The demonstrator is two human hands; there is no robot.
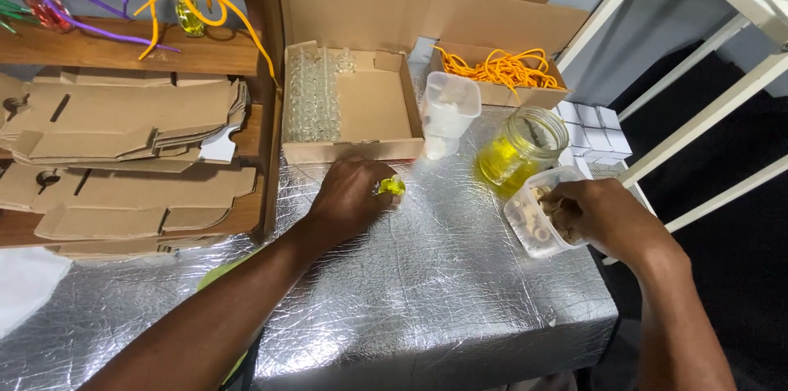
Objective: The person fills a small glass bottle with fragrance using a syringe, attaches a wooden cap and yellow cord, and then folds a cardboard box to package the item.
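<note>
Silver, crinkly table cover (427, 292) under both hands. Left hand (349, 194) curled around a small bottle of yellow liquid (392, 187), just in front of the cardboard box of empty glass bottles (316, 96). Right hand (603, 214) dipping into a clear tub of small pale rings (533, 223); cannot tell if pinching any. Glass jar of yellow liquid (521, 153) just behind the tub.

Two open boxes (361, 104) (501, 71), one jar (525, 149)
</note>
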